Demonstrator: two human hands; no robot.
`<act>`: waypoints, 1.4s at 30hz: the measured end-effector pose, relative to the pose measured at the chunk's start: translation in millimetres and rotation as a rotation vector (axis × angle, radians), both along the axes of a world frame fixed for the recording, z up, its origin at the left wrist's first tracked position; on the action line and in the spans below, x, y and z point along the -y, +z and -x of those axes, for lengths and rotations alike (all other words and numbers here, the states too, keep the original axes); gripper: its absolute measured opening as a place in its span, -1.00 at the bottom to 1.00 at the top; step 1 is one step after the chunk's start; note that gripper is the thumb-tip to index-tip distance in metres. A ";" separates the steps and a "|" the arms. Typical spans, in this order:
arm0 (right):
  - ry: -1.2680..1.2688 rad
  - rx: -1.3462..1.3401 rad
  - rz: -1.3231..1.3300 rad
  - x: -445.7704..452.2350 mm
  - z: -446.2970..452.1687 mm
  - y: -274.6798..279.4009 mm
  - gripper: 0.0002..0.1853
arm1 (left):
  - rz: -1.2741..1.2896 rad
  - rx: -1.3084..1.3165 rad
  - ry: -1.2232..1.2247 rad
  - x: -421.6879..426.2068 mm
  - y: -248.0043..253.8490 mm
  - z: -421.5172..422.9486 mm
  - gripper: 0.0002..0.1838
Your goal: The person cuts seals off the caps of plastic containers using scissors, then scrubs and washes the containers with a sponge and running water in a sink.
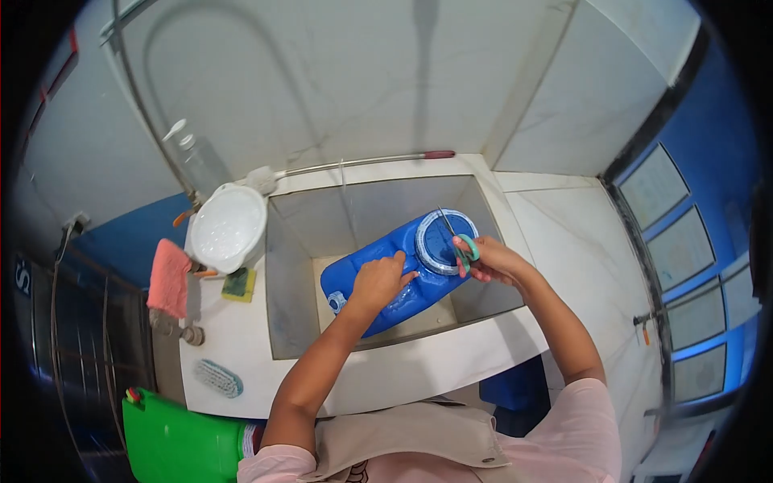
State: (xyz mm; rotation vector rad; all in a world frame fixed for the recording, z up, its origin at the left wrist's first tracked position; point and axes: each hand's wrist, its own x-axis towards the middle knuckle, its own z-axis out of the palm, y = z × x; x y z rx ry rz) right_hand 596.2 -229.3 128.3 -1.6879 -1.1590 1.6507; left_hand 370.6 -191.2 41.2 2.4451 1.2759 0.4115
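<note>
A blue plastic container [366,270] lies tilted across the grey sink basin [294,306], its wide round cap toward the upper right and a small white-ringed spout at its lower left. My left hand [382,282] rests on the container's side, fingers apart and holding nothing. Over the round cap, my right hand [489,262] grips teal-handled scissors [469,251] by the handles, with the blades pointing up and left above the cap's rim. Whether the blades touch the rim cannot be made out.
Left of the basin are a white bowl [229,228], a sponge [239,285], a brush [218,378], a pink cloth [169,278] and a pump bottle [201,161]. A long-handled tool [354,164] lies behind the basin. A green container [181,443] stands at lower left.
</note>
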 end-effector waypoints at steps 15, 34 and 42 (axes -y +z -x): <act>-0.173 -0.274 0.041 34.3 -32.6 -46.2 -0.45 | -0.055 -0.102 -0.096 18.9 3.9 -33.0 -0.51; 0.135 0.522 -0.270 12.0 -17.9 -35.4 -0.47 | -0.079 -0.088 -0.030 26.5 -7.4 -7.7 -0.50; 0.119 0.449 -0.382 2.6 -33.4 -25.9 -0.48 | -0.088 -0.070 -0.154 39.6 -11.0 -15.8 -0.53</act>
